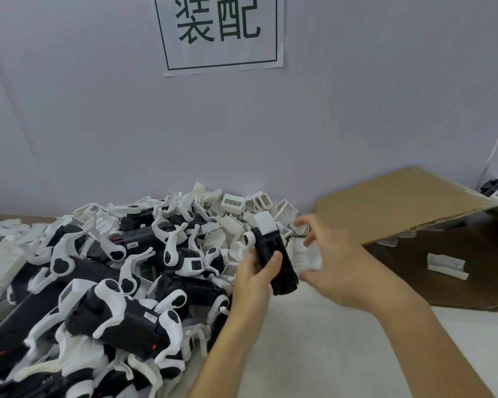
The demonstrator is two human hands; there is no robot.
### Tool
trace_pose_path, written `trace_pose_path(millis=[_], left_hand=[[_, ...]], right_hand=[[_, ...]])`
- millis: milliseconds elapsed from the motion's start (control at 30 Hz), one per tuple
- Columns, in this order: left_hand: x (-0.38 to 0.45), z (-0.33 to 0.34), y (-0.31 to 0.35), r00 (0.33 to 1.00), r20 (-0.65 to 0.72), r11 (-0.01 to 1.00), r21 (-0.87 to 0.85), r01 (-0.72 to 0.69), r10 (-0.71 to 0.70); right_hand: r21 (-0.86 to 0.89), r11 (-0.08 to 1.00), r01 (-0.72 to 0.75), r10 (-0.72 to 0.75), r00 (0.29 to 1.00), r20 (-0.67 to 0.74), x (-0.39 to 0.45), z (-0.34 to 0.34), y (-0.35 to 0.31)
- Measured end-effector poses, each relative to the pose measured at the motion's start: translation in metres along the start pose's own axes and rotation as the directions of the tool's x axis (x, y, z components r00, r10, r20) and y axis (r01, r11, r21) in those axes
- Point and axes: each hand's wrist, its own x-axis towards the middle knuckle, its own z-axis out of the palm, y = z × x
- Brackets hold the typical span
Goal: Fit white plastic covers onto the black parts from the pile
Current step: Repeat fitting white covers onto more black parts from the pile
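Grip first: from the head view, the left hand (252, 275) wrapped its fingers round a black part (273, 261), held just above the counter (314, 340) beside the pile (104, 268). One white cover (266, 222) sat on its far end already. Right hand (332, 258) pinched a blurred white cover piece (306, 255) just beside the part. Misaligned, that piece could jam or slip down among the pile's loose covers.
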Motion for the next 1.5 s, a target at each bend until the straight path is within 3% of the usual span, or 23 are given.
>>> trace_pose_path(millis=[100, 200, 333, 733, 900, 1100, 1167, 1267, 1500], left_hand=[[0.000, 0.000, -0.004, 0.999, 0.051, 1.000, 0.006, 0.004, -0.004], [0.001, 0.000, -0.005, 0.999, 0.028, 0.998, -0.051, 0.026, -0.025], [0.002, 0.002, -0.005, 0.996, 0.013, 0.989, -0.117, 0.092, -0.091], [0.005, 0.003, -0.008, 0.995, 0.043, 0.987, -0.127, 0.094, -0.090], [0.000, 0.001, -0.003, 0.997, 0.071, 0.990, -0.136, 0.045, -0.036], [0.003, -0.002, -0.004, 0.999, 0.041, 0.996, -0.091, 0.015, -0.011], [0.003, -0.003, -0.004, 0.999, 0.044, 0.996, -0.087, 0.019, -0.015], [0.003, 0.000, -0.006, 0.999, 0.043, 0.999, -0.041, 0.003, -0.001], [0.002, 0.000, -0.003, 0.999, 0.040, 1.000, -0.019, -0.008, 0.009]], right_hand=[[0.227, 0.974, 0.025, 0.004, 0.992, -0.126, 0.003, 0.015, -0.008], [0.292, 0.955, -0.041, 0.102, 0.976, -0.194, 0.005, 0.026, -0.011], [0.263, 0.957, -0.123, 0.189, 0.952, -0.240, 0.005, 0.029, -0.011], [0.148, 0.981, -0.128, 0.166, 0.945, -0.282, 0.000, 0.035, -0.031], [-0.116, 0.990, -0.078, 0.062, 0.989, -0.134, 0.000, 0.029, -0.031], [0.202, 0.973, -0.116, 0.112, 0.993, 0.032, 0.002, 0.021, -0.012], [0.348, 0.926, -0.147, 0.115, 0.987, 0.110, 0.001, 0.022, -0.006], [0.622, 0.748, -0.232, 0.150, 0.972, 0.182, 0.001, 0.033, -0.004], [0.902, 0.365, -0.229, 0.227, 0.962, 0.152, 0.004, 0.047, -0.002]])
